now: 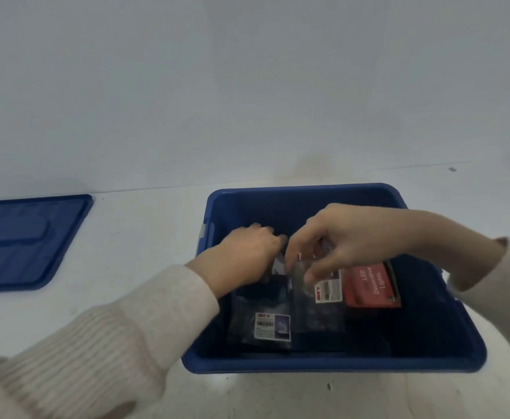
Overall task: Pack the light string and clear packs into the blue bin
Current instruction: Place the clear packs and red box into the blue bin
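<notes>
Blue bin (332, 364) on white surface (127, 225); pale wall (247, 71) behind.

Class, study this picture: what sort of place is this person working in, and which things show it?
Probably a plain packing station: a white table against a blank wall, a blue bin holding a labelled clear pack and a red LED lights pack, and a blue lid lying aside.
</notes>
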Demonstrator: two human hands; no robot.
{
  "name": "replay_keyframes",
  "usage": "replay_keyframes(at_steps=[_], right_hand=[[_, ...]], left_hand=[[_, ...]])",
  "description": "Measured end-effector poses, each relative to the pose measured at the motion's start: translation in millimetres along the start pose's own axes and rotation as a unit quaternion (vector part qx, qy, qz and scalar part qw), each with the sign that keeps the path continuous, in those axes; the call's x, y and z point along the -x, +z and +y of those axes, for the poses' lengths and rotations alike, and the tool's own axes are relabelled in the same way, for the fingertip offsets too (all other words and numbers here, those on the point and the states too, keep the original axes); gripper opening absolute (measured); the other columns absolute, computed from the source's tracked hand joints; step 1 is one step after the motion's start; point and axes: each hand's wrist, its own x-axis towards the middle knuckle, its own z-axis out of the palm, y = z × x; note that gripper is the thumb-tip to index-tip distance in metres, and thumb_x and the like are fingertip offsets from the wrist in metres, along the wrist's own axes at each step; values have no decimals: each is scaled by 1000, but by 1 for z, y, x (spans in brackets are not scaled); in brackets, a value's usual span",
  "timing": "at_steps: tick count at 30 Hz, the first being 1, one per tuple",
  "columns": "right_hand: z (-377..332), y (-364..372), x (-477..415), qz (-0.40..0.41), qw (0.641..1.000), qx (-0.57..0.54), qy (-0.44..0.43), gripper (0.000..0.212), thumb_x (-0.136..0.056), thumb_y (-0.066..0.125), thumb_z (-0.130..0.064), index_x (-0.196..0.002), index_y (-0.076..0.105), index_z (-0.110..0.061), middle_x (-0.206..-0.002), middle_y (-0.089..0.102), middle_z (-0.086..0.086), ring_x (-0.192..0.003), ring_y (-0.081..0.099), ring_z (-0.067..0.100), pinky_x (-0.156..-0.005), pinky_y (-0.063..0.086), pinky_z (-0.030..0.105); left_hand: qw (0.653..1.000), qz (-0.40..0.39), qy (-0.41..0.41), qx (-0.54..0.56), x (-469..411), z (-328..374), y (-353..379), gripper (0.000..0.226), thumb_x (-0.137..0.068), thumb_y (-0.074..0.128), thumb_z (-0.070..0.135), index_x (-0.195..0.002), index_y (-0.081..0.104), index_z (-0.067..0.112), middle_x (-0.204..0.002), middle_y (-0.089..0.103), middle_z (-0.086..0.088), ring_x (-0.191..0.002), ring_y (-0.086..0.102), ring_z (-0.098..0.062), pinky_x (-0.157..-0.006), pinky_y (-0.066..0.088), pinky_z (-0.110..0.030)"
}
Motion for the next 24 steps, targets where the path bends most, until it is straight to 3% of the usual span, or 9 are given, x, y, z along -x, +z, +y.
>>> replay_keyframes(at_steps=[4, 7, 12, 18, 21, 24], right_hand=[[-4, 21, -21, -86, 993, 80, 30, 21, -82, 70, -25, -102, 69, -29, -62, 57, -20, -63, 57, -6, -66, 48, 16], [-4, 28, -27, -109, 985, 119, 53, 28, -83, 68, -23, -110, 69, -23, -65, 52, -21, -64, 54, -1, -74, 53, 27], [-7, 36, -25, -84, 980, 161, 77, 34, -84, 67, -24, -117, 63, -19, -73, 51, -12, -69, 51, 7, -63, 44, 20], [-8, 51, -18, -45, 965, 243, 83, 25, -90, 55, -17, -113, 59, -10, -111, 59, 8, -96, 59, 24, -76, 49, 31], [-11, 55, -17, -32, 956, 283, 74, 27, -92, 50, -13, -119, 49, -9, -117, 57, 11, -103, 58, 27, -76, 44, 30], [-12, 62, -16, -40, 943, 326, 59, 24, -94, 48, -12, -116, 56, -8, -116, 59, 11, -103, 59, 26, -74, 41, 27]], left_hand=[[999, -11, -2, 44, -2, -3, 2, 53, -83, 67, 20, -130, 43, 14, -122, 53, -7, -108, 52, -23, -84, 47, -34], [999, -32, -12, 31, -3, -3, 1, 64, -79, 71, 20, -135, 39, 14, -126, 50, -7, -114, 49, -23, -85, 44, -33], [998, -42, -8, 45, -6, -3, 0, 63, -79, 70, 19, -133, 39, 14, -125, 50, -7, -113, 50, -23, -83, 42, -31], [986, -126, -7, 114, 0, -2, -6, 74, -70, 80, 22, -131, 39, 19, -125, 47, -3, -114, 47, -23, -90, 43, -33], [983, -132, -6, 128, 1, -4, -9, 64, -75, 75, 23, -130, 43, 19, -122, 51, -2, -110, 50, -22, -87, 44, -31], [988, -114, -13, 103, 4, -1, -9, 57, -80, 69, 34, -129, 47, 17, -122, 52, -5, -109, 52, -23, -91, 47, -34]])
